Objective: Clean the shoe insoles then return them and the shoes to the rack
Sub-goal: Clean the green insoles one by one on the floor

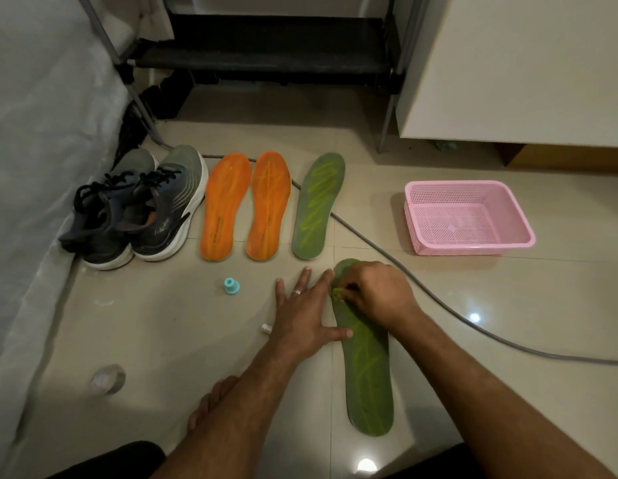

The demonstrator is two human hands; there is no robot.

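Note:
A green insole point(369, 382) lies on the tiled floor in front of me. My left hand point(307, 312) lies flat, its fingers spread, thumb pressing the insole's left edge. My right hand point(373, 295) is curled over the insole's toe end and pinches a small yellow-green thing point(336, 294) against it; what that thing is I cannot tell. A second green insole point(318, 205) and two orange insoles point(226, 205) point(269, 205) lie in a row farther off. A pair of dark running shoes point(141, 209) stands at the row's left end.
A black shoe rack point(266, 60) stands at the back. A pink perforated basket point(466, 216) sits at the right. A grey cable point(439, 299) crosses the floor. A small teal cap point(231, 285), a little white piece point(266, 328) and a tape roll point(109, 378) lie at the left.

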